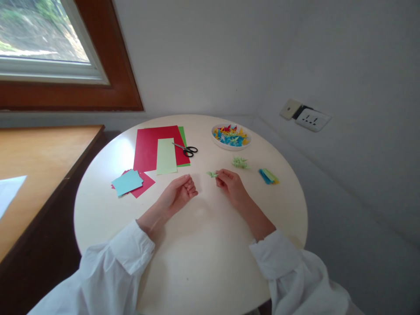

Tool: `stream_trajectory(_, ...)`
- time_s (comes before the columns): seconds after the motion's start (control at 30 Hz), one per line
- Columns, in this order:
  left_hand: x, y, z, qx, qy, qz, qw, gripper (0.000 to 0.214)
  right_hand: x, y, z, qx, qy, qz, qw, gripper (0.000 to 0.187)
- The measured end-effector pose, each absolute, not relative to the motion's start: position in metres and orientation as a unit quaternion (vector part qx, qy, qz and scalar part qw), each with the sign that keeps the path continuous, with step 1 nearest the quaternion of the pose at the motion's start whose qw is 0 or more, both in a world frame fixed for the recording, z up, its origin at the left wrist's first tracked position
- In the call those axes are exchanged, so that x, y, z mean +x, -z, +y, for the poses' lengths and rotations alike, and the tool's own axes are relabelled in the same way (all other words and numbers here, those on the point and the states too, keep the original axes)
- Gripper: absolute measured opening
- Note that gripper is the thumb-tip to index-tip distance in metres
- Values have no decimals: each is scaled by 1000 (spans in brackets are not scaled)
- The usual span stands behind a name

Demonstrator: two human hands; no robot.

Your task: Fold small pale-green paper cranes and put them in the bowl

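Between the thumb and fingers of my right hand (229, 183) is a small light green folded paper crane (212, 174), sticking out to the left just above the table. My left hand (179, 192) is a short way to its left, fingers curled in and thumb against them, with nothing visible in it. A small heap of light green paper cranes (240, 162) lies just beyond my right hand. Farther back, a white oval dish (231, 148) holds many red, yellow and blue folded paper pieces.
Left of centre lie a large red sheet (146, 148), a light green strip (166, 159) and black-handled scissors (188, 151). Pale blue paper squares (127, 182) sit over red ones (146, 186) at the left. Narrow coloured papers (267, 176) lie right on the round white table (203, 262).
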State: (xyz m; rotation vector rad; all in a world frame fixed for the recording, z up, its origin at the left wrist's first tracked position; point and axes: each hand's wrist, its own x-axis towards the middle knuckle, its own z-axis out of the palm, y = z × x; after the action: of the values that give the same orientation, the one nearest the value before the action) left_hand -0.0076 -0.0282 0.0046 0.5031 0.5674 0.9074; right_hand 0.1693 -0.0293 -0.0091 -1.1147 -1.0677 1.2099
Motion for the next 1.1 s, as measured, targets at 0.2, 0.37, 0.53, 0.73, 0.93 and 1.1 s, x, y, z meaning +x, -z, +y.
stream_trajectory(0.2,-7,-4,-28,219,-428,273,833,23,212,22,-11,-691,-111,-507,503,24)
stream_trajectory(0.37,-8,-1,-26,214,-424,261,840,23,236,28,-7,-781,8,-496,379,28)
stream_trajectory(0.53,-9,-4,-26,195,-411,262,851,23,248,30,-6,-836,19,-448,315,28)
stream_trajectory(0.73,-10,-3,-25,196,-406,264,853,22,253,32,-5,-854,9,-428,295,29)
stream_trajectory(0.93,-11,-3,-24,203,-419,271,843,21,253,30,-7,-862,2,-420,283,29)
stream_trajectory(1.1,-11,-3,-24,204,-422,274,840,21,251,28,-12,-858,8,-423,292,28)
